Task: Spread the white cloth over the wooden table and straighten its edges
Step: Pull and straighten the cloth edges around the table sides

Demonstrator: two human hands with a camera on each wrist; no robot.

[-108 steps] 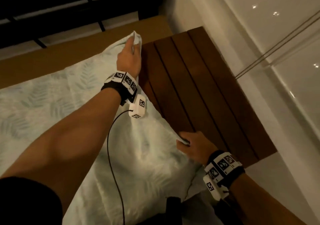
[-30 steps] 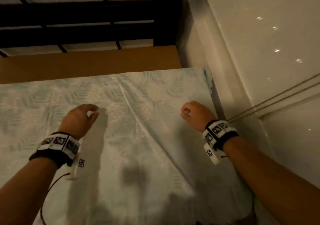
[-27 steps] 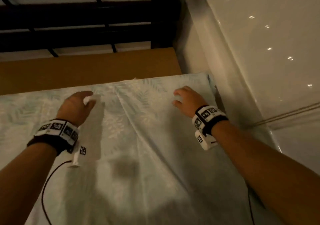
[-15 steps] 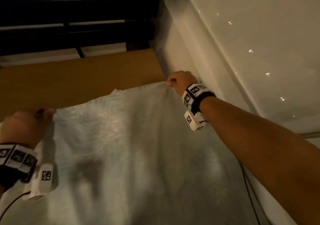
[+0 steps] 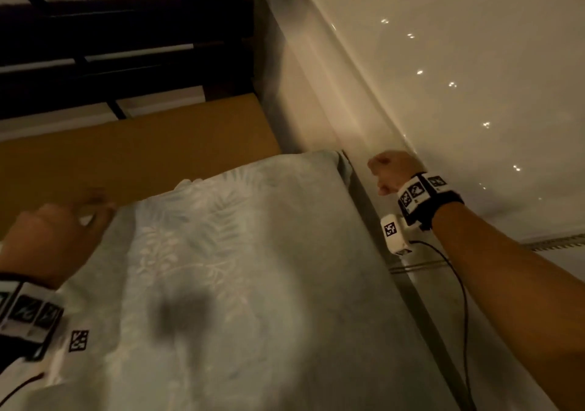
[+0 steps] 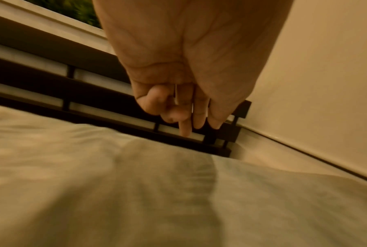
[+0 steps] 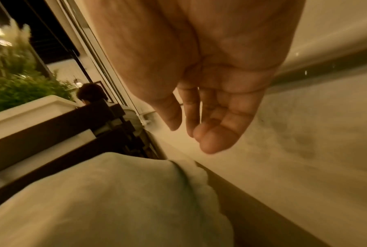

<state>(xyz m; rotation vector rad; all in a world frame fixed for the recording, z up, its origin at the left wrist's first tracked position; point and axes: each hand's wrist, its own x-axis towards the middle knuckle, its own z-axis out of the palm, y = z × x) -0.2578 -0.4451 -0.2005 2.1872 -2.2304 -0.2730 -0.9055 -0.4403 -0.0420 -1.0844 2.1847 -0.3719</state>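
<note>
The white cloth with a faint leaf pattern lies spread flat and hides the wooden table under it. Its far right corner droops over the table's corner. My left hand hovers over the cloth near its far edge. In the left wrist view its fingers hang loosely curled above the cloth and hold nothing. My right hand is off the table, just right of the far right corner. In the right wrist view its fingers are relaxed and empty.
A brown board runs along beyond the cloth's far edge, with a dark slatted rail behind it. A glossy white wall stands close on the right. Plants and a person's head show past the rail.
Half a second ago both hands pinched the cloth's far edge and held it up. Now both have let go and the cloth lies flat. The right hand has moved right, off the table.
</note>
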